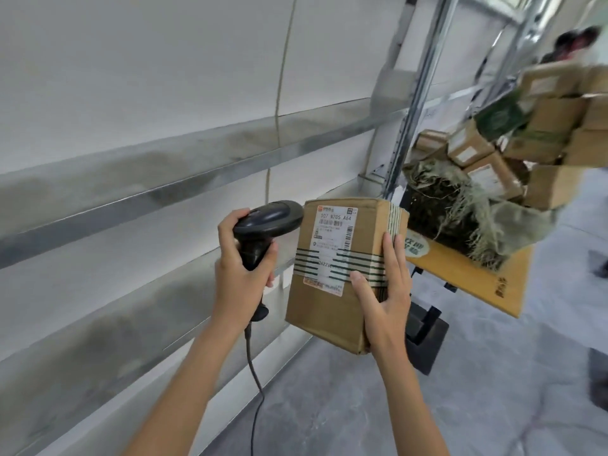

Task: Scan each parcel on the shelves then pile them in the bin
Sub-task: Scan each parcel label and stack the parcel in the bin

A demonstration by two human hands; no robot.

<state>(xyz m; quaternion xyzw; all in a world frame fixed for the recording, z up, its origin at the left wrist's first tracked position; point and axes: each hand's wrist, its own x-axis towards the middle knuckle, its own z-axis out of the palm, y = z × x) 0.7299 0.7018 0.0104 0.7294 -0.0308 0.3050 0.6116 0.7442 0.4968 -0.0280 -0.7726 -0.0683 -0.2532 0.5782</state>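
At the centre of the frame the right hand (383,297) gripped a brown cardboard parcel (335,274), thumb on its front face and fingers round its right edge. The parcel bore a white shipping label (332,245) with barcodes, crossed by bands of dark green striped tape. Just left of it, the left hand (243,258) was curled round the handle of a black corded scanner (266,222), whose head touched the parcel's upper left corner. More brown parcels (539,133) were piled at upper right.
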